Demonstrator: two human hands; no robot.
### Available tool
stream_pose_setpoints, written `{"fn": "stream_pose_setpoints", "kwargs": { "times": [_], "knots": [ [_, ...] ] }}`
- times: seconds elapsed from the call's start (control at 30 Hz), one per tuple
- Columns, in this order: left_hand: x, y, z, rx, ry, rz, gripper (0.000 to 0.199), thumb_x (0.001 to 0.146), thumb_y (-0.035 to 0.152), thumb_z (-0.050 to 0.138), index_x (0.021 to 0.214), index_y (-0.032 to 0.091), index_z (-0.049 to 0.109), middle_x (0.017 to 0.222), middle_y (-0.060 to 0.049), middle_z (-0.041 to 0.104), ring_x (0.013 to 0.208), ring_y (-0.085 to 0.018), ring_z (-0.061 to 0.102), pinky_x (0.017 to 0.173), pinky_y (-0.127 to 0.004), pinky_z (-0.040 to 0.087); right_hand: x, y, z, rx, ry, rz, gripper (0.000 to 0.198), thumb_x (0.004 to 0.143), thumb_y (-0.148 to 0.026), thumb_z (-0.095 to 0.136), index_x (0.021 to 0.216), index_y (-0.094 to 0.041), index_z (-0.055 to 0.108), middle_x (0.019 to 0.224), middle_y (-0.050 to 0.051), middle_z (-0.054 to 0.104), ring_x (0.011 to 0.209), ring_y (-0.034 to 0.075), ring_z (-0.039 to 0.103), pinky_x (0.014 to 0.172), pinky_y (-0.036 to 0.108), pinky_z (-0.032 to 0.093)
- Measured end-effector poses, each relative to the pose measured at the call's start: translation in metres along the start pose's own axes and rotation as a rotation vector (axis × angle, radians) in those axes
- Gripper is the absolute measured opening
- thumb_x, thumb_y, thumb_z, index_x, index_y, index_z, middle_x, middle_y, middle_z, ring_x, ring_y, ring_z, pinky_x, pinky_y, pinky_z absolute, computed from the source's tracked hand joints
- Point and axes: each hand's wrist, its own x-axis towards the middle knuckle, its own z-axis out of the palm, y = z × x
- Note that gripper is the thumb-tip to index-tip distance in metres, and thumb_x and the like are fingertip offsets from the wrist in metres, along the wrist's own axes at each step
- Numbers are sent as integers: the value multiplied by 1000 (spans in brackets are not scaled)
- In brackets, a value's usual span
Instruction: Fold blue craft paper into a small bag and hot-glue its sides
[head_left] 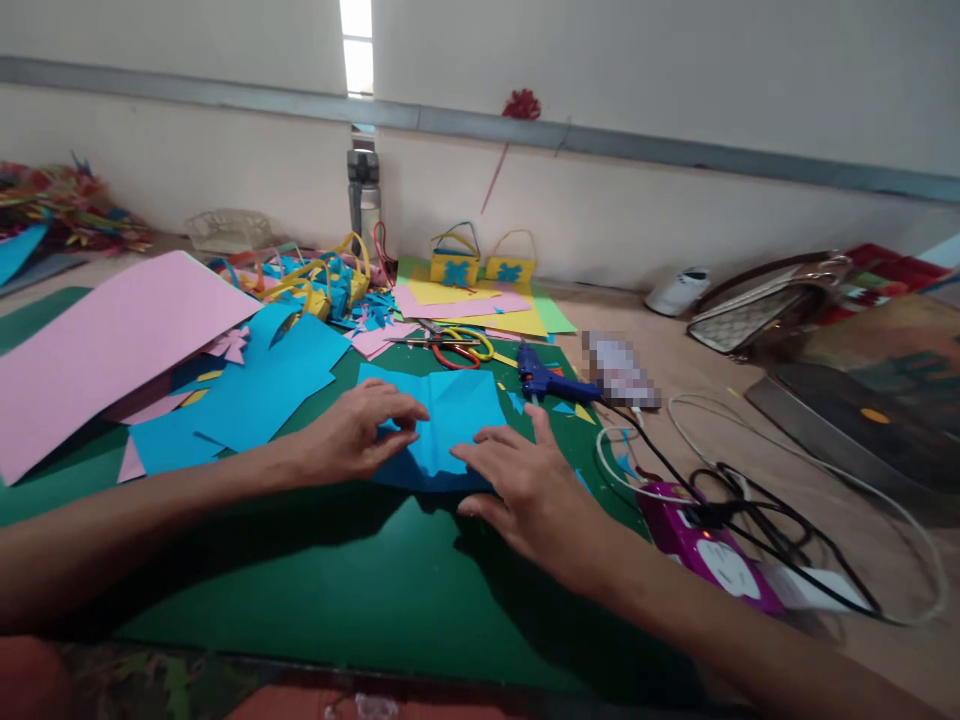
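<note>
A sheet of blue paper [461, 400] with a vertical crease down its middle lies on the green board [337, 600]. My left hand [375, 425] hovers over the sheet's left part, its fingers bent and the thumb apart from them. At the right part, my right hand [517, 480] has its fingers spread over the paper's near edge, with nothing gripped. Whether the fingertips press on the sheet is hard to see. Just behind it lie scissors [476, 345] with red and yellow handles, and a blue glue gun [555, 384] rests to the right.
Large pink paper [120, 345] and more blue sheets [255, 385] cover the left side. Small yellow paper bags [454, 268] with blue bows stand at the back. On the right are a purple power strip [712, 555], tangled cables, a blurred phone [622, 370] and a handbag [757, 310].
</note>
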Motion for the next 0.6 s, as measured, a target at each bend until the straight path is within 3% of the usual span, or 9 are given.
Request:
{"fn": "stream_pose_setpoints", "kwargs": {
  "times": [0.1, 0.17, 0.27, 0.37, 0.47, 0.6],
  "knots": [
    [3, -3, -7, -1, 15, 3, 15, 87, 19, 50, 97, 15, 61, 84, -5, 68, 80, -17, 59, 77, -30, 42, 4, -4, 6, -81, -44, 8, 12, 80, -9, 58, 87, -17, 65, 82, 6, 67, 91, 23, 58, 100, 56, 12],
    [4, -4, -14, -2, -31, 12, 19, 88, 24, 51, 101, 14, 61, 89, -6, 68, 83, -18, 58, 81, -33, 42, 7, -1, 6, -88, -74, 47, 18, 80, -4, 53, 78, -17, 64, 77, 4, 66, 87, 21, 58, 100, 55, 12],
    [2, -6, -26, 22, -171, -11, 34, 85, 38, 58, 111, 15, 59, 96, -7, 68, 93, -22, 58, 97, -42, 34, 11, 6, 2, -31, -110, 125, 21, 79, -2, 50, 78, -17, 64, 79, 4, 66, 84, 20, 58, 99, 52, 16],
    [-2, -7, -38, 91, -341, -39, 64, 75, 47, 69, 127, 17, 50, 96, -7, 68, 105, -28, 56, 107, -50, 20, 15, 10, -3, 30, -134, 175, 20, 82, -5, 47, 78, -17, 62, 79, 4, 66, 82, 19, 58, 97, 52, 17],
    [-6, -9, -47, 159, -489, -20, 85, 69, 36, 77, 140, 21, 33, 116, -9, 63, 121, -30, 46, 108, -51, 16, 18, 12, -7, 39, -144, 178, 21, 82, -5, 46, 74, -17, 60, 77, 2, 65, 78, 17, 58, 95, 49, 19],
    [-8, -17, -45, 315, -418, 6, 91, 68, 16, 76, 143, 26, 25, 136, -11, 48, 129, -31, 37, 106, -55, 16, 26, 14, -14, 31, -172, 137, 21, 81, -4, 43, 74, -17, 59, 78, 2, 65, 71, 16, 56, 93, 49, 21]
  ]
}}
